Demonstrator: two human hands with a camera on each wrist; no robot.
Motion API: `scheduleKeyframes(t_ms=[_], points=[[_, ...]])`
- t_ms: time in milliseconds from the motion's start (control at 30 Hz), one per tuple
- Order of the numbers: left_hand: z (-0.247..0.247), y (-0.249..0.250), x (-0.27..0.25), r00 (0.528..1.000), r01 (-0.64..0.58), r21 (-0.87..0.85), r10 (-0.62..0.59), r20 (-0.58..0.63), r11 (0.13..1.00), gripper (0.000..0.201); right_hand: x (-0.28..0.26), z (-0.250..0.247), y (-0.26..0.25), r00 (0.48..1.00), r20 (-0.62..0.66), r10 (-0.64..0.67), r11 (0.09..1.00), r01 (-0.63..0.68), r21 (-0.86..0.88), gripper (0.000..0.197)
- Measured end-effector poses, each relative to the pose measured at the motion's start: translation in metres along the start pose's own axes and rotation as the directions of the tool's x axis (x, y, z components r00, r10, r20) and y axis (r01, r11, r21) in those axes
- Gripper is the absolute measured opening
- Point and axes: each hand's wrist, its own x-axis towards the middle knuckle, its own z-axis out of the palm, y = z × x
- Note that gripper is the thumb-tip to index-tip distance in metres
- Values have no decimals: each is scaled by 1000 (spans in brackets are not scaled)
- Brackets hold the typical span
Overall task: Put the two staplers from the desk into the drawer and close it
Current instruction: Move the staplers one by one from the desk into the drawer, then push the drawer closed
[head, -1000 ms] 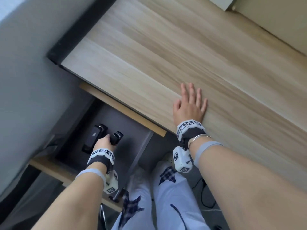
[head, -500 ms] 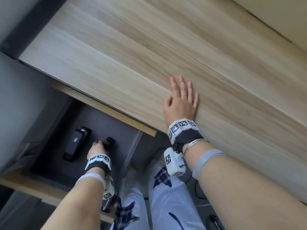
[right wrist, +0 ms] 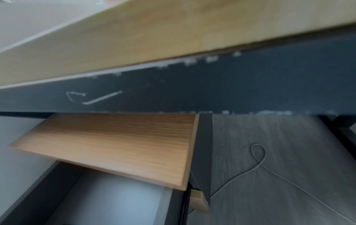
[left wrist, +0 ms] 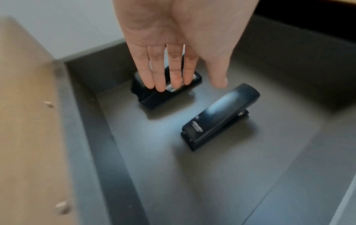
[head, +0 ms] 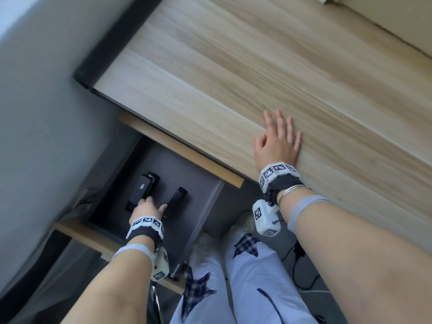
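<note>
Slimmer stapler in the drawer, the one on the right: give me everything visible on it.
The slim stapler is black, glossy plastic by the look, with a rounded top arm over a flat base and small pale print near its hinge end, too blurred to read. It is closed and lies flat on the grey floor of the open drawer, angled, apart from the bulkier stapler to its left. The left hand hangs open above; its thumb tip sits near the stapler's far end, contact unclear. Nothing grips it.

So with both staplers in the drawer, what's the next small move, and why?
Probably lift the left hand clear and push the drawer front: both staplers lie free on its floor, the fingers are straight and hold nothing, and it stands open.
</note>
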Motion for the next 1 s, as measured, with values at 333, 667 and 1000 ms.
scheduleKeyframes(t_ms=[333, 667, 1000], points=[[-23, -97, -67, 940, 340, -20, -340, 4, 940, 34, -3, -6, 1, 999, 38, -9, 1000, 8, 30, 60], [-6, -81, -101, 916, 307, 70, -314, 249, 949, 21, -2, -4, 1, 999, 38, -18, 1000, 17, 26, 61], [-15, -49, -88, 930, 334, -69, -317, 185, 940, 25, -3, -5, 0, 1000, 26, -17, 999, 16, 41, 62]])
